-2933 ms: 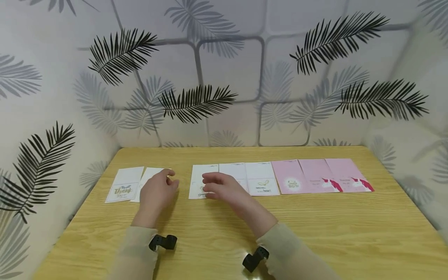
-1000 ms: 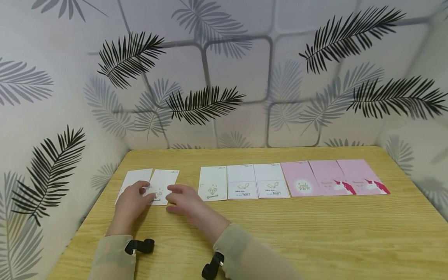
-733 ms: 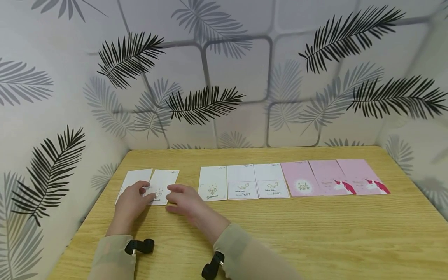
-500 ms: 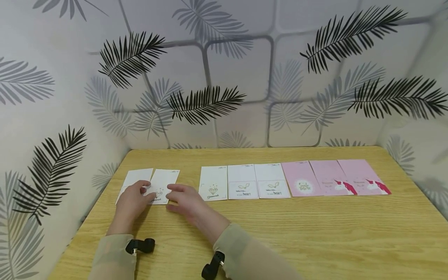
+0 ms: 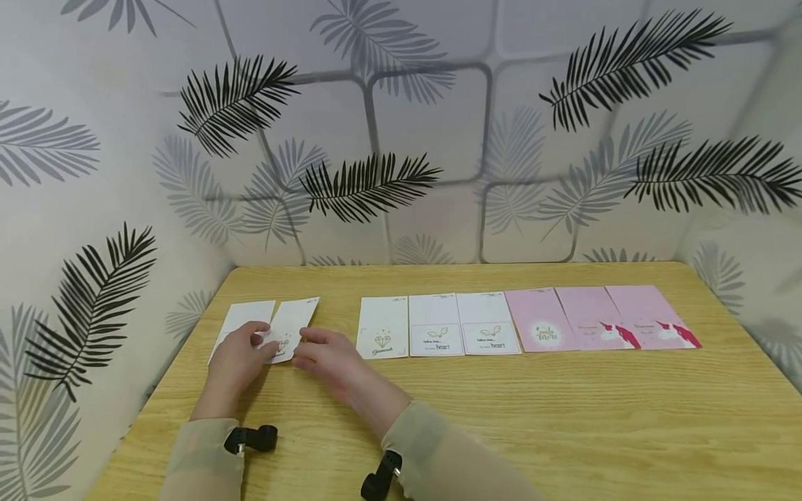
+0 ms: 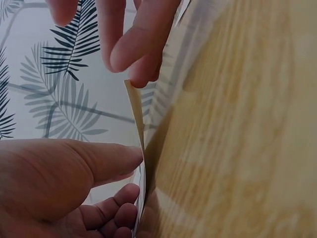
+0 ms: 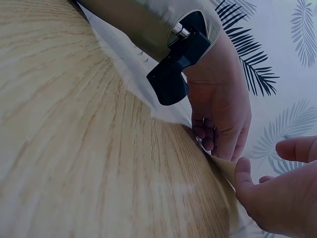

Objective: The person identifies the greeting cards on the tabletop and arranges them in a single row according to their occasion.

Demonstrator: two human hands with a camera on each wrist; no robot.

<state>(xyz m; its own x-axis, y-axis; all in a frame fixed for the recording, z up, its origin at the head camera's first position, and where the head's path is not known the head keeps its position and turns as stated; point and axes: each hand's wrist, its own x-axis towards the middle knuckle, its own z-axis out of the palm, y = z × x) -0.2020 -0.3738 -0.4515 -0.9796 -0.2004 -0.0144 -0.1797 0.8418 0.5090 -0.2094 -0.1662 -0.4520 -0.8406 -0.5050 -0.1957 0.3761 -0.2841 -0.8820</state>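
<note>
In the head view, a white greeting card with a gold diamond print (image 5: 294, 323) lies at the left, its right edge raised off the table. My left hand (image 5: 234, 358) rests over it, the thumb touching its face near the print; other fingers (image 6: 124, 203) lie curled beside the card. At the raised edge is my right hand (image 5: 328, 358), fingertips and thumb (image 7: 242, 173) against it, seemingly pinching it. The lifted card (image 6: 136, 109) shows bent and edge-on in the left wrist view. Another white card (image 5: 250, 313) is partly hidden behind my left hand.
To the right lie another diamond card (image 5: 382, 327), two white heart cards (image 5: 435, 313), a pink "smile more" card (image 5: 539, 313) and two pink unicorn cards (image 5: 589, 306), in a row on the wooden table (image 5: 532, 410). Patterned walls (image 5: 426, 125) rise behind and beside it.
Both hands have moved left from earlier, uncovering the diamond card in the row. In the last half second my right fingers have moved slightly left and the left diamond card's right edge has risen.
</note>
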